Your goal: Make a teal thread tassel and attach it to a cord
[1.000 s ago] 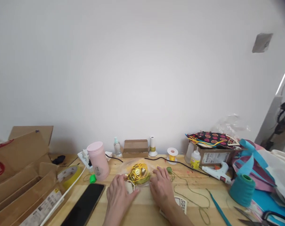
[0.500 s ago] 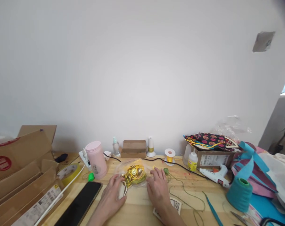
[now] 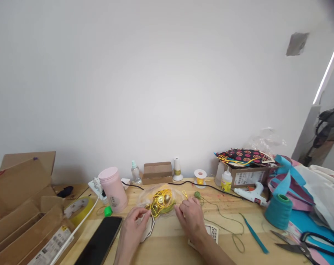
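Observation:
A clear plastic bag [image 3: 144,195] lies mid-table, with tangled yellow cord [image 3: 162,195] and round gold-coloured bells [image 3: 167,198] in or on it. At the bag's near left edge, my left hand [image 3: 132,230] is closed with thumb and forefinger together; what is between them is too small to make out. A pale, flat, many-sided piece [image 3: 148,232] is partly hidden behind that hand. My right hand [image 3: 193,219] is at the bag's right side, fingers curled together, their tips unclear. Just beyond it rises a yellow cord loop [image 3: 185,193]. Under the right wrist lies a pale cut-out piece [image 3: 212,232].
Left are a phone [image 3: 100,241], pink cup [image 3: 114,191], yellow tape [image 3: 80,211] and open cardboard box [image 3: 20,217]. Right are green cord [image 3: 235,233], a glue bottle [image 3: 226,181], glue gun [image 3: 252,194], teal thread cone [image 3: 278,213] and scissors [image 3: 296,247].
The view has turned slightly right. My left fingers have drawn together from a spread over the bag's edge, showing more of the pale piece. My right fingers have curled in.

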A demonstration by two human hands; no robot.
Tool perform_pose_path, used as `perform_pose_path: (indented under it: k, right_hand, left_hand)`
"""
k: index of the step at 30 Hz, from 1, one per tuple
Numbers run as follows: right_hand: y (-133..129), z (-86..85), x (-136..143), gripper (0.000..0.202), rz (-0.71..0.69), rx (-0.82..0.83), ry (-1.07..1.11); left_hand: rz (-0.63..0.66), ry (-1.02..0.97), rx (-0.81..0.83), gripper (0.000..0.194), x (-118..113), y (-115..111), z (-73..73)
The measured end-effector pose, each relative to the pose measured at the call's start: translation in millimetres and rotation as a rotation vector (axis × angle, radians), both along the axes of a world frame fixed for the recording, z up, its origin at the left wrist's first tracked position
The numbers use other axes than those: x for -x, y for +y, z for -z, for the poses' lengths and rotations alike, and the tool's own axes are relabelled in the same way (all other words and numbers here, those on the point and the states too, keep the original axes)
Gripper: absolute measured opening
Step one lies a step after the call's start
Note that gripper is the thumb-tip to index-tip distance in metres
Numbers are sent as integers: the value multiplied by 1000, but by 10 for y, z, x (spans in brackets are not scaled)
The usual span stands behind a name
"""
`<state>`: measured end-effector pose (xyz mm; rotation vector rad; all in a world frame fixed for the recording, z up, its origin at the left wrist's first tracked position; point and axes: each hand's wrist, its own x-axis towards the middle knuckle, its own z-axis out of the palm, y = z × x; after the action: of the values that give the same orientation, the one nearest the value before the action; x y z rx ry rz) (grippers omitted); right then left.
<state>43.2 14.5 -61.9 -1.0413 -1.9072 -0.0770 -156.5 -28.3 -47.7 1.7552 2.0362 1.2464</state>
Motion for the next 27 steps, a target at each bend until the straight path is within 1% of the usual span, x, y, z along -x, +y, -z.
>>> perform_pose_path:
  k: [2,4,6,8,11,13,15,17,19,21,24,27]
  right_hand:
    - [-18,-16,-15,42,4,-27,46]
    - [-15,-47,-57,46,20,-37,83]
    - [22,-112,-148,47,47,-53,126]
    - [85,-214,-307,47,98,-81,198]
    - [166,-372,-659,45,228,-137,338]
    - [171,-414,-911,43,309,-174,400]
    - [134,-376,-1111,43,348,-199,398]
    - [79,-280,-1216,44,349,-203,344]
    - [31,-175,-1217,45,326,-183,272]
    - [-1,-98,-1133,45,294,-144,200]
    - [-30,-45,-934,43,235,-32,62]
    - [-63,-19,-767,40,160,52,-53]
  left_hand:
    - [-53,-68,7,37,18,-6,-6]
    - [-149,-146,2,40,55,-15,-14]
    - [-241,-212,-24,44,95,-27,-23]
    - [-286,-248,-37,45,118,-33,-28]
    - [-272,-260,-35,44,103,-20,-24]
    - [-230,-245,-39,42,67,2,-11]
    - [-184,-222,-53,41,21,27,8]
    - [-153,-199,-67,41,-26,47,32]
    - [-132,-173,-68,42,-73,56,56]
    - [-103,-157,-54,42,-117,54,70]
    - [-58,-160,-24,43,-171,34,52]
    - [-64,-172,8,47,-200,11,-14]
